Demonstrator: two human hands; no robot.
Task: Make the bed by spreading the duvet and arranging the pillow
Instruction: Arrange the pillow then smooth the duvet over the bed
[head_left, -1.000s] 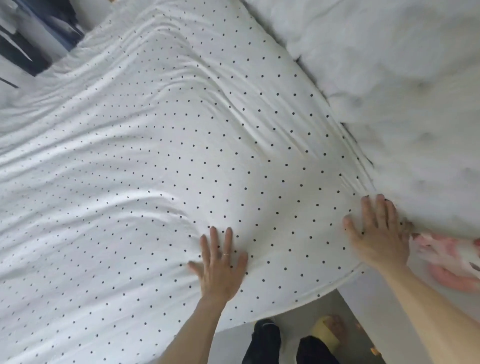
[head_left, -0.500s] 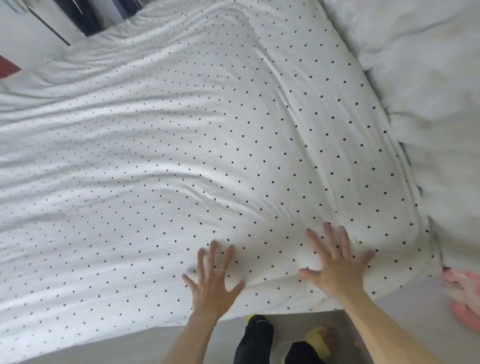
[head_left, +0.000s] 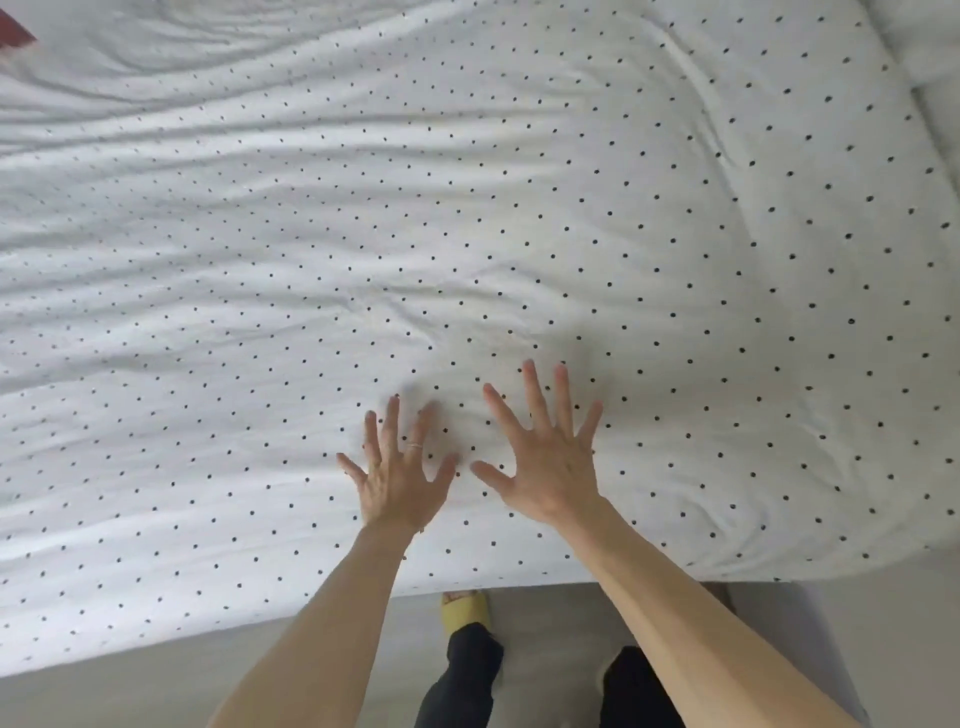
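A white duvet (head_left: 467, 208) with small black dots covers nearly the whole view, with long soft wrinkles running across its left half. My left hand (head_left: 397, 475) lies flat on it near the front edge, fingers spread, a ring on one finger. My right hand (head_left: 545, 457) rests flat on the duvet just to the right, fingers also spread wide, the two thumbs almost meeting. A strip of plain white bedding (head_left: 935, 62) shows at the upper right corner. No pillow is clearly in view.
The duvet's front edge (head_left: 519, 579) hangs over the bed side. Below it are grey floor (head_left: 156, 691), my dark trouser legs (head_left: 462, 675) and a yellow slipper (head_left: 465, 610). A red patch (head_left: 13, 31) shows at the top left corner.
My right hand has slid left across the duvet from its right corner until it lies beside my left hand. The view has shifted left, so the plain white bedding and pink item have left the frame.
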